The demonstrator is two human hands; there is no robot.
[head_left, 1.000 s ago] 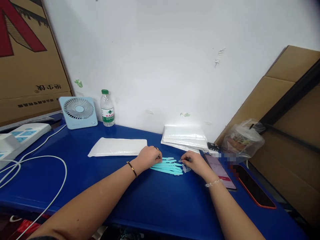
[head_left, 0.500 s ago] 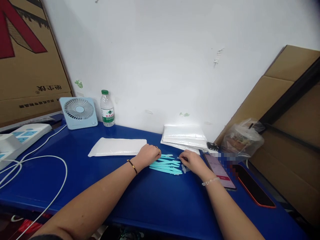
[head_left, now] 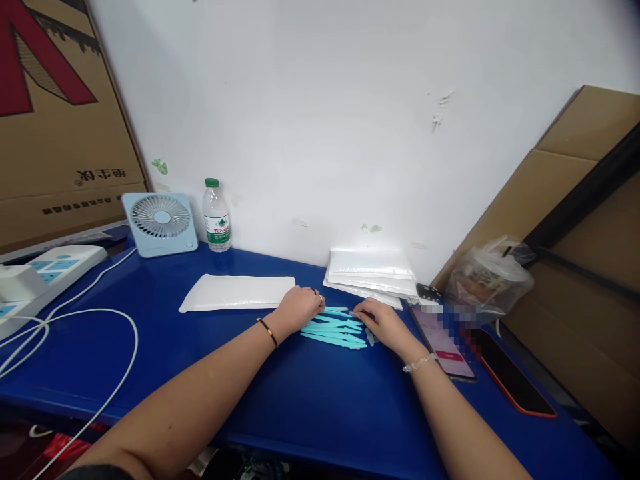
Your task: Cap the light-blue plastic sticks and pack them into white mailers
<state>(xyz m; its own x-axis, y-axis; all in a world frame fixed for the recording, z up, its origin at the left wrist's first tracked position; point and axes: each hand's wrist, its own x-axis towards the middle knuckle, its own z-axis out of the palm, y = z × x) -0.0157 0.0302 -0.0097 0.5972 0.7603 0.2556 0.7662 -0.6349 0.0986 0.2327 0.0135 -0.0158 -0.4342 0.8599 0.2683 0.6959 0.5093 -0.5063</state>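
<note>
The left hand (head_left: 300,310) is curled with thumb and fingers closed, seemingly around the left end of a turquoise stick (head_left: 337,310) at the far side of a small group. The right hand (head_left: 383,323) pinches what looks like a tiny clear piece (head_left: 353,313) by that stick's right tip; the fingers hide most of it. The stick lies in the gap between the hands, its long axis running left to right, so its ends face one hand each and neither is clearly nearer. Just nearer lie the other sticks (head_left: 334,338), roughly parallel, with loose clear pieces (head_left: 370,338) at their right ends, beneath the right hand. Farther out on the blue table (head_left: 310,407), a white padded envelope (head_left: 237,293) lies left, a stack of envelopes (head_left: 370,263) far right, and a lit phone (head_left: 447,350) right.
</note>
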